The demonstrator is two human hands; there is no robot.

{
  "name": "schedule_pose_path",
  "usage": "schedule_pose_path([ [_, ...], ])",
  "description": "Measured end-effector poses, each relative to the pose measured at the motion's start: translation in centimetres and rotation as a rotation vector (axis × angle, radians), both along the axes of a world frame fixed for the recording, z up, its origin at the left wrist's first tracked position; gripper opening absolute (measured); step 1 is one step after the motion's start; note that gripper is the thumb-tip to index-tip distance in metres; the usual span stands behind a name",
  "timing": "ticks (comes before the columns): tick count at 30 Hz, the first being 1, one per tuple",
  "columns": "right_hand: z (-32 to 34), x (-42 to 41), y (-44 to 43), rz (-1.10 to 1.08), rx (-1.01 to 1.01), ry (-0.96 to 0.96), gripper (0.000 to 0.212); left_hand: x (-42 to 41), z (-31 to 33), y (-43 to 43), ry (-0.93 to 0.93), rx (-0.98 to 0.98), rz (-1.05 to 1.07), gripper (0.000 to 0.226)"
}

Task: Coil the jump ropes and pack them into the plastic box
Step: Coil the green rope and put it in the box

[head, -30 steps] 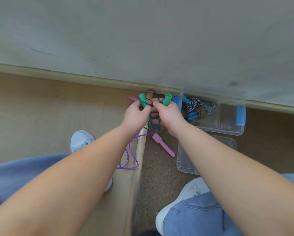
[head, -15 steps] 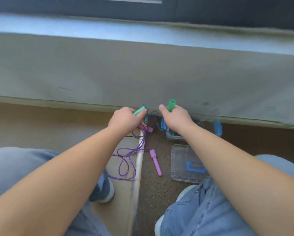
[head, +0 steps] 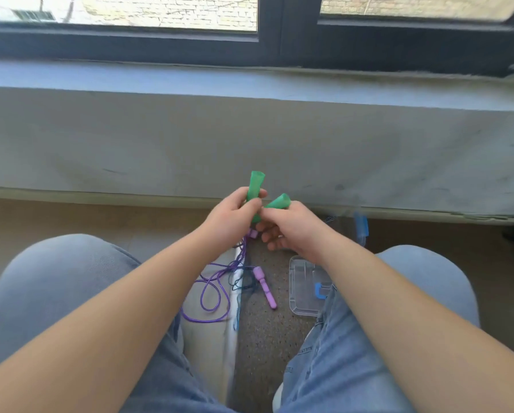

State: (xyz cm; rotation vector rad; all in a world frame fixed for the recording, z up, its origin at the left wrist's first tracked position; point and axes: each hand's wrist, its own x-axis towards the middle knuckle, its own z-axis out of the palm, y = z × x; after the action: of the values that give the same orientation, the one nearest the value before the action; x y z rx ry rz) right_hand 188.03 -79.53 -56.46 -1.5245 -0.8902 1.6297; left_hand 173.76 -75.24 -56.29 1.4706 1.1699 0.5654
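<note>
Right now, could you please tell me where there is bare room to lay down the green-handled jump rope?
Free: the tan floor between the wall base and the left knee, left of the left hand; also the grey window ledge. Crowded: between the knees, where the purple jump rope, its pink handle and the clear lid lie.

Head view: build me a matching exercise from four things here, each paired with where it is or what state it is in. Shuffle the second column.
Column 1
1. upright green handle
2. tilted green handle
3. purple rope
4. clear lid

Column 2
A. flat on the floor by the right leg
B. gripped by the left hand
C. in loose loops on the floor
D. gripped by the right hand

Pairs: 1-B, 2-D, 3-C, 4-A.
</note>
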Motion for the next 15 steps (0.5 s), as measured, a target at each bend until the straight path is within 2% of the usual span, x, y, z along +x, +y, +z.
schedule_pose_path([
  [3,-0.4,0.0,-0.9,0.040,0.002,0.079,0.021,0.1,-1.7,-0.3,0.123,0.113,-0.070,0.032],
  [5,-1.2,-0.1,-1.3,0.068,0.029,-0.009,0.028,0.4,-2.1,-0.7,0.163,0.092,-0.112,0.035],
  [8,-2.2,0.3,-1.4,0.198,0.164,-0.556,0.048,0.1,-2.5,-1.4,0.211,0.068,-0.127,0.027],
  [10,-2.3,0.5,-1.5,0.242,0.208,-0.780,0.058,-0.4,-2.4,-1.6,0.254,0.103,-0.129,0.028],
  [12,-2.6,0.8,-1.5,0.131,0.237,-0.776,0.051,-0.9,-2.0,-1.6,0.295,0.161,-0.124,0.028],
  [13,-2.8,0.9,-1.6,-0.002,0.269,-0.675,0.035,-1.2,-1.8,-1.6,0.318,0.178,-0.127,0.025],
  [14,-3.0,1.3,-1.6,-0.123,0.309,-0.567,0.030,-1.4,-1.7,-1.4,0.344,0.187,-0.137,0.024],
  [15,-3.0,1.7,-1.9,-0.158,0.370,-0.517,0.048,-1.6,-1.6,-1.4,0.369,0.187,-0.150,0.024],
])
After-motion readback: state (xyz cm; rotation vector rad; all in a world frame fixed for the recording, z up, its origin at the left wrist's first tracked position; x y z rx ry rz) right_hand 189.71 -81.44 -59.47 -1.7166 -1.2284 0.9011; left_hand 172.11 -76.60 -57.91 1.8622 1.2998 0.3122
